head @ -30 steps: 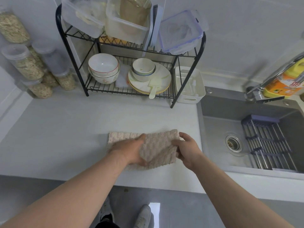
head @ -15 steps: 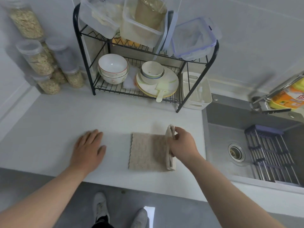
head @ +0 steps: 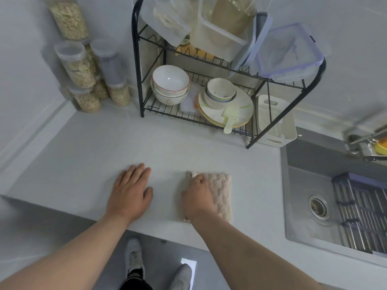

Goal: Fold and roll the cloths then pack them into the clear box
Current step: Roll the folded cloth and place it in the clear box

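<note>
A beige textured cloth (head: 222, 194) lies folded into a narrow strip near the counter's front edge. My right hand (head: 196, 197) covers its left half, fingers curled over the cloth's left edge. My left hand (head: 129, 191) rests flat on the bare counter to the left, apart from the cloth, holding nothing. On the rack's top shelf a clear box (head: 219, 36) holds something beige, beside a clear box with a purple-rimmed lid (head: 289, 53) and another clear box (head: 167, 19).
A black wire dish rack (head: 136, 59) with bowls (head: 169, 84) and plates (head: 228, 109) stands at the back. Grain jars (head: 77, 65) fill the back left corner. A white caddy (head: 276, 122) hangs on the rack's right side. The sink (head: 303, 197) lies to the right.
My left hand let go of the cloth and settled flat on the counter. My right hand carried the cloth's right edge over to the left, folding it narrower.
</note>
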Demonstrator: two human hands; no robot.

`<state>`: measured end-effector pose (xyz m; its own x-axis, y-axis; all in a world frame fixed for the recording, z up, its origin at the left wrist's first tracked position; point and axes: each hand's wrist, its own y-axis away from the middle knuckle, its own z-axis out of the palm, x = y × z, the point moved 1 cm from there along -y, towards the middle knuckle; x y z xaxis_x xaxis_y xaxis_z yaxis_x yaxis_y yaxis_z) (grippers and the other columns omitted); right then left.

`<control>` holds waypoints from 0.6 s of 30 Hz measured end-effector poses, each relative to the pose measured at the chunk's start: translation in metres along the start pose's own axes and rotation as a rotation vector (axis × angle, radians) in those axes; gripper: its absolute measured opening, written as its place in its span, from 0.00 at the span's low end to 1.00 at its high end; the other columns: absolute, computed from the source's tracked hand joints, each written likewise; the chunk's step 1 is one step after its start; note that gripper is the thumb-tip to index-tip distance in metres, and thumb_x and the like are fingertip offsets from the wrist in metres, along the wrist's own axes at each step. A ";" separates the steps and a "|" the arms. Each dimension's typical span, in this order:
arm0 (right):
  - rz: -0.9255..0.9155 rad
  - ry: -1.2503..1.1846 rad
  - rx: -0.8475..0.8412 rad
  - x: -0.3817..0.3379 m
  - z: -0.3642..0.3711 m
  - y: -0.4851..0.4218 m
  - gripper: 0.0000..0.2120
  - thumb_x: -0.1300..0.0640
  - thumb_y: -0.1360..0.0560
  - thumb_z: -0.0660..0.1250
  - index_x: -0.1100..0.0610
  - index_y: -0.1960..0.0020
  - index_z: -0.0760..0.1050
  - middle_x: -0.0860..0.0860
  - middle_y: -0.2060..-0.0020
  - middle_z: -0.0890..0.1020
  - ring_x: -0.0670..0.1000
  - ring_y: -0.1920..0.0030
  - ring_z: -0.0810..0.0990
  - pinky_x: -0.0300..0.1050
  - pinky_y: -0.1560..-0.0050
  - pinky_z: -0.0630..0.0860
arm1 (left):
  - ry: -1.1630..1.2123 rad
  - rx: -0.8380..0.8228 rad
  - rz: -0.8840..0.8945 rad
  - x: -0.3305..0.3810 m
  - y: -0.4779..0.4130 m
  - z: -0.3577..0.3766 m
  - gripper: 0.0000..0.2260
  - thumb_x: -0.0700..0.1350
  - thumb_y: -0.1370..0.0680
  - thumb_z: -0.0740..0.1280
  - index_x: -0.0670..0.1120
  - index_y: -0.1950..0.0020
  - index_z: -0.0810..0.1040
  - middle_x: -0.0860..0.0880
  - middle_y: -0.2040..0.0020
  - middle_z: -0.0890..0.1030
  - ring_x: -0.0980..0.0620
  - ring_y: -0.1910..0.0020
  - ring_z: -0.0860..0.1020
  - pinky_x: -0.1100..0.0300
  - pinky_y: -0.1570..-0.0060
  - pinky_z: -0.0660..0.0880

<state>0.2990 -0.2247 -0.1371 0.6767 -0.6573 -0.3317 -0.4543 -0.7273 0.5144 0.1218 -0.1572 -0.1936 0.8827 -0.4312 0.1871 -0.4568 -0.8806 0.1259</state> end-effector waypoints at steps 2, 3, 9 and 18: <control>-0.019 0.009 0.016 -0.001 0.003 0.002 0.35 0.55 0.20 0.59 0.66 0.23 0.45 0.60 0.26 0.58 0.58 0.30 0.68 0.47 0.38 0.69 | -0.013 -0.001 -0.001 -0.001 -0.001 0.001 0.28 0.54 0.26 0.52 0.46 0.29 0.72 0.46 0.27 0.70 0.45 0.27 0.66 0.51 0.28 0.53; -0.034 -0.014 0.007 -0.001 0.004 0.003 0.36 0.53 0.21 0.60 0.64 0.23 0.44 0.60 0.27 0.59 0.59 0.30 0.67 0.49 0.37 0.69 | -0.015 0.001 0.001 -0.001 -0.001 0.001 0.28 0.54 0.26 0.52 0.46 0.29 0.72 0.46 0.28 0.70 0.45 0.27 0.67 0.51 0.29 0.54; -0.182 -0.302 0.167 0.039 -0.021 0.030 0.24 0.54 0.23 0.59 0.51 0.27 0.64 0.49 0.37 0.73 0.53 0.45 0.78 0.47 0.45 0.76 | -0.036 0.009 0.015 -0.004 -0.002 0.004 0.29 0.55 0.25 0.51 0.46 0.28 0.70 0.46 0.27 0.69 0.45 0.26 0.64 0.51 0.28 0.54; 0.318 -0.528 0.011 0.096 -0.035 0.021 0.09 0.52 0.31 0.66 0.54 0.59 0.66 0.48 0.64 0.74 0.50 0.64 0.74 0.42 0.63 0.70 | 0.283 0.033 -0.142 0.006 -0.010 -0.008 0.27 0.53 0.30 0.60 0.44 0.34 0.75 0.46 0.29 0.72 0.46 0.29 0.67 0.50 0.29 0.60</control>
<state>0.3751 -0.2961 -0.1306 0.1302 -0.8491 -0.5119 -0.5942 -0.4802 0.6452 0.1309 -0.1498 -0.1861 0.8692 -0.2359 0.4346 -0.3238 -0.9358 0.1396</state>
